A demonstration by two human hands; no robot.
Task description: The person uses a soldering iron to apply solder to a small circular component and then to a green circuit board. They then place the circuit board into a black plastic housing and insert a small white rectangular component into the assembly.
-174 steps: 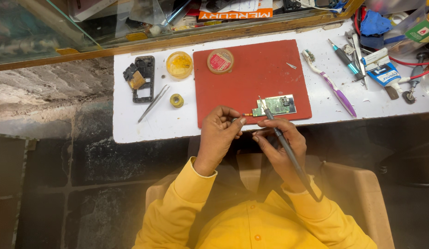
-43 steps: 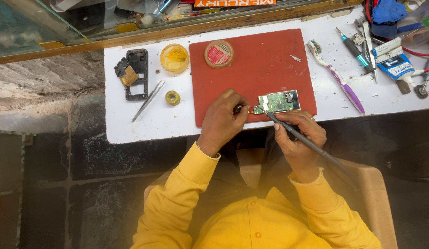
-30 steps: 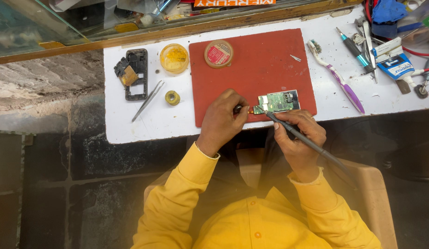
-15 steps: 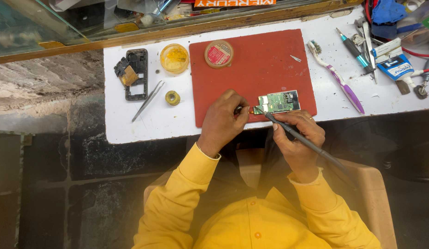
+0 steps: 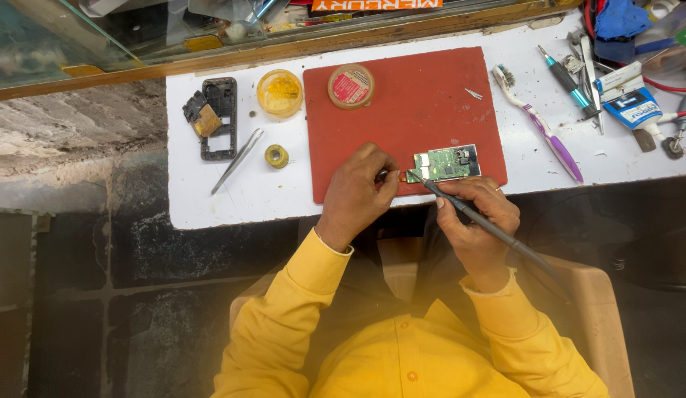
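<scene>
A small green circuit board [image 5: 446, 162] lies at the near edge of a red mat [image 5: 402, 110]. My left hand [image 5: 358, 191] pinches a thin wire against the board's left end. In my right hand [image 5: 476, 221] is a dark soldering iron [image 5: 490, 228], held like a pen with its tip touching the board's left corner. Both sleeves are yellow.
On the white bench [image 5: 247, 199]: a black phone frame [image 5: 214, 118], tweezers [image 5: 238, 161], a small solder reel [image 5: 277, 155], a yellow paste tin [image 5: 279, 92], a round red-labelled tin [image 5: 350, 85], a purple toothbrush [image 5: 538, 121], a glue tube [image 5: 634, 110] and tools at right. Glass case behind.
Since the earliest frame my left hand has moved closer to the board's left end and the view has shifted slightly. Over the last second both hands hold nearly still.
</scene>
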